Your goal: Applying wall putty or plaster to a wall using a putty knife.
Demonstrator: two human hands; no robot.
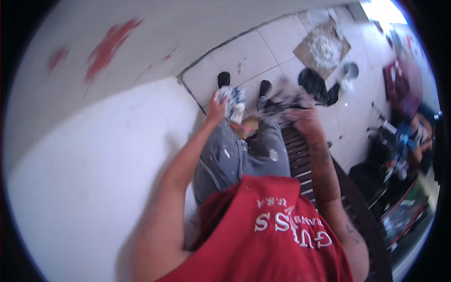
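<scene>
Both my hands are in front of my knees, over grey trousers (pixel 225 155) spotted with white. My left hand (pixel 217 109) is closed round a crumpled white and dark-blue piece (pixel 232 102) that looks like cloth. On the other side, my right hand (pixel 306 118) grips a dark grey and white cloth-like bundle (pixel 284 101), smeared by motion. Its exact kind cannot be made out. Between my legs, below the hands, shows a tan object (pixel 248 125) with a bit of red, partly hidden. My dark-shod feet (pixel 224 78) rest on the tiles.
A dark slatted bench (pixel 300 157) is beneath me. White wall (pixel 94 155) with red smears stands close at left. Ahead lie a brown board (pixel 303 49) heaped with white material, a black bag-like item (pixel 311 82) and a grey container (pixel 351 70). Clutter, including a bottle (pixel 401 148), is at right.
</scene>
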